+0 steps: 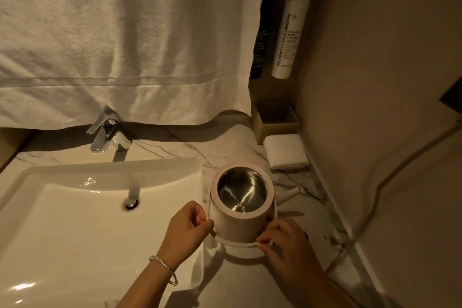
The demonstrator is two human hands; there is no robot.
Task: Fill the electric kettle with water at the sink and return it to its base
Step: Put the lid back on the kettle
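Both hands, left hand point(190, 220) and right hand point(285, 240), pinch with curled fingers the thin white hoop handle point(237, 243) lying low round the lidless white steel-lined electric kettle point(240, 222). The kettle sits on its round white base point(247, 254), just right of the white ceramic sink point(112, 165). It looks empty, so filling seems not yet begun; next, lift it under the chrome tap point(105, 130).

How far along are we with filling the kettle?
Done: the kettle stands open, no lid on it. In hand: the left hand and right hand both pinch its thin handle, down by the base. Left: its steel inside looks empty and the tap is not running, so filling and returning remain.
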